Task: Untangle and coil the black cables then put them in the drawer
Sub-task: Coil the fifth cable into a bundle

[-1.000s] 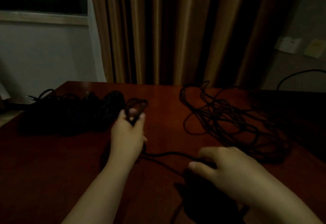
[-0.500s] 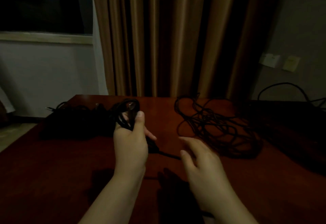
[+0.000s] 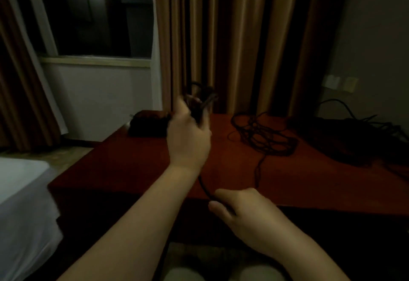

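My left hand (image 3: 188, 139) is raised above the dark red table (image 3: 137, 170) and grips a small bundle of black cable loops (image 3: 200, 98). From that hand a black cable strand (image 3: 204, 188) hangs down to my right hand (image 3: 241, 209), which pinches it at the table's near edge. A loose tangle of black cable (image 3: 263, 136) lies on the table at middle right, one strand trailing toward the front. A dark heap of cables (image 3: 148, 123) sits at the table's far left corner. No drawer shows.
More black cables (image 3: 358, 139) are piled at the table's far right, one looping up the wall below two wall plates (image 3: 338, 82). Brown curtains (image 3: 232, 37) hang behind the table. A white bed (image 3: 20, 192) is at left, a dark window (image 3: 97, 12) above.
My left hand lifted the cable bundle up off the table. My right hand drew back to the near edge and took hold of the hanging strand. The view pulled back and up.
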Action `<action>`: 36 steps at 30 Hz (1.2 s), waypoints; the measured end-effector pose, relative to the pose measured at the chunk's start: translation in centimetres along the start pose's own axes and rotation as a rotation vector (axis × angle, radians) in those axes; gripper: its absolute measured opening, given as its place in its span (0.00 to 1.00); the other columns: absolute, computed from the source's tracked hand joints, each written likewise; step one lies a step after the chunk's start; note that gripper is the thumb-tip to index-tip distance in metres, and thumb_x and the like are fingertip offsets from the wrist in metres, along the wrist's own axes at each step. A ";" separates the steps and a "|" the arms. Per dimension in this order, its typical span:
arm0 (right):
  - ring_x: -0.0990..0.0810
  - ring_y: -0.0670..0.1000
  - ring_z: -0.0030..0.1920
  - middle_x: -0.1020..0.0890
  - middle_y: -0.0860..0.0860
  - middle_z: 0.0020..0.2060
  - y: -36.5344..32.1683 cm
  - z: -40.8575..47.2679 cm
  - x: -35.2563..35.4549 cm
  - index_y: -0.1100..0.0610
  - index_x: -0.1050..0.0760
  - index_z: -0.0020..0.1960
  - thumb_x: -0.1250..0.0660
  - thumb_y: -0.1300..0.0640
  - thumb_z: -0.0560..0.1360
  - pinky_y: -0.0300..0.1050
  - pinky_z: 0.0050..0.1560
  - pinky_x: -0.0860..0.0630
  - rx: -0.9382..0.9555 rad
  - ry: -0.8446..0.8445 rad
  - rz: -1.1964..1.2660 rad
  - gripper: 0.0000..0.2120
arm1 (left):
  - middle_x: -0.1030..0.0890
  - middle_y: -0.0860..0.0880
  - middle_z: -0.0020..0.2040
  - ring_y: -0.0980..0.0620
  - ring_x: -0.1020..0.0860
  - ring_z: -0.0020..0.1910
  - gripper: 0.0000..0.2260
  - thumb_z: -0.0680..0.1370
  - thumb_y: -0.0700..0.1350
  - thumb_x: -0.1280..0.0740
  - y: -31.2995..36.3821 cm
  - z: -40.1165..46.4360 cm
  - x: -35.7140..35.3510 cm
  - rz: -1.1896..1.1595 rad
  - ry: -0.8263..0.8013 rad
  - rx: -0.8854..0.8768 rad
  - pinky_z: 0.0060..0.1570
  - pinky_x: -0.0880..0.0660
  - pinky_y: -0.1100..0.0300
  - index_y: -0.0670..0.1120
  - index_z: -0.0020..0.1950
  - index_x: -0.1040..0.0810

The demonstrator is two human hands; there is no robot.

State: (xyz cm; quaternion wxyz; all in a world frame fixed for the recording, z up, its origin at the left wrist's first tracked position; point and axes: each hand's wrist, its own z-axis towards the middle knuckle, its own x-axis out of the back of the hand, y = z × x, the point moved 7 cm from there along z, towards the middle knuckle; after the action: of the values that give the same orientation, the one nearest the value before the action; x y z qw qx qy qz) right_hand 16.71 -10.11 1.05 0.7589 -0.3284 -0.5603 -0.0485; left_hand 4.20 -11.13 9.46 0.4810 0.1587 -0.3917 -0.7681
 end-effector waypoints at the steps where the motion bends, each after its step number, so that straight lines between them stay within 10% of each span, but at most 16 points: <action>1: 0.26 0.45 0.38 0.24 0.45 0.38 -0.9 -1.4 0.2 0.50 0.27 0.49 0.43 0.44 0.79 0.43 0.38 0.29 -0.004 -0.007 -0.094 0.11 | 0.22 0.47 0.38 0.49 0.20 0.37 0.08 0.79 0.38 0.39 -0.4 -1.9 -0.4 0.176 -0.117 -0.071 0.34 0.27 0.55 0.43 0.58 0.30; 6: 0.23 0.45 0.39 0.22 0.46 0.38 -3.2 -9.2 2.5 0.45 0.26 0.43 0.38 0.47 0.78 0.44 0.40 0.23 -0.046 0.024 -0.157 0.06 | 0.21 0.46 0.50 0.48 0.23 0.43 0.12 0.80 0.42 0.40 -2.5 -10.2 0.0 0.569 -0.615 -0.011 0.42 0.26 0.53 0.47 0.64 0.32; 17: 0.22 0.47 0.48 0.21 0.46 0.45 -2.0 -14.4 -5.2 0.50 0.25 0.50 0.42 0.50 0.80 0.41 0.48 0.27 -0.184 -0.029 -0.125 0.08 | 0.30 0.52 0.20 0.59 0.30 0.17 0.12 0.81 0.44 0.39 0.7 -13.3 6.0 -1.138 -0.089 0.934 0.19 0.32 0.70 0.43 0.38 0.29; 22: 0.28 0.43 0.61 0.25 0.43 0.59 -4.9 -13.0 -6.1 0.46 0.26 0.59 0.39 0.47 0.78 0.25 0.54 0.36 -0.047 -0.088 -0.043 0.11 | 0.24 0.45 0.38 0.51 0.21 0.32 0.11 0.81 0.45 0.39 -0.6 -11.9 6.5 -0.326 0.153 0.419 0.30 0.23 0.60 0.40 0.61 0.29; 26: 0.23 0.41 0.41 0.22 0.43 0.41 -4.5 -14.2 -1.5 0.47 0.25 0.45 0.36 0.48 0.77 0.35 0.41 0.27 -0.159 -0.021 -0.028 0.05 | 0.25 0.49 0.41 0.47 0.24 0.40 0.15 0.79 0.39 0.40 -2.1 -13.8 4.0 0.416 -0.321 0.091 0.37 0.28 0.53 0.44 0.66 0.33; 36: 0.39 0.45 0.22 0.35 0.45 0.21 -2.7 -13.9 1.1 0.53 0.25 0.36 0.39 0.53 0.78 0.39 0.25 0.43 -0.085 0.299 0.465 0.13 | 0.27 0.48 0.44 0.53 0.29 0.38 0.08 0.80 0.50 0.41 -3.3 -21.2 2.4 -0.103 -0.794 0.655 0.38 0.33 0.59 0.47 0.49 0.27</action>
State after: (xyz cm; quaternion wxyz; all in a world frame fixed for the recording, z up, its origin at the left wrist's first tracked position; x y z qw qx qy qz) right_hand 27.31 -19.55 1.03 0.8094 -0.4690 -0.3490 0.0554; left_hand 14.14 -21.96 -6.30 0.1817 0.0162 -0.7557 -0.6290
